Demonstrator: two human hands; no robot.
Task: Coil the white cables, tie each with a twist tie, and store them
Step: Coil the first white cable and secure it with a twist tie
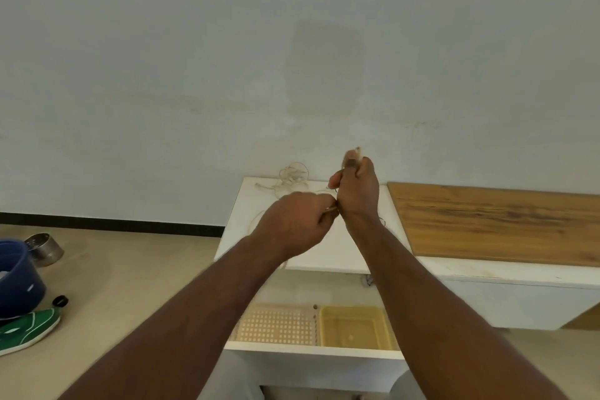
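Observation:
Both my hands are raised over the white cabinet top (311,253). My right hand (355,191) grips a white cable, one end of which sticks up blurred above its fingers. My left hand (293,221) is curled beside the right wrist and pinches a thin strand, cable or twist tie, I cannot tell which. Thin white loops trail from the hands onto the cabinet top. A second tangled white cable (290,179) lies at the back of the cabinet top against the wall.
An open drawer (311,352) below the top holds a perforated beige tray (276,323) and a yellow plastic bin (355,325). A wooden board (493,222) lies on the right. On the floor at left sit a blue bucket (18,279), a metal bowl (45,248) and a green shoe (27,330).

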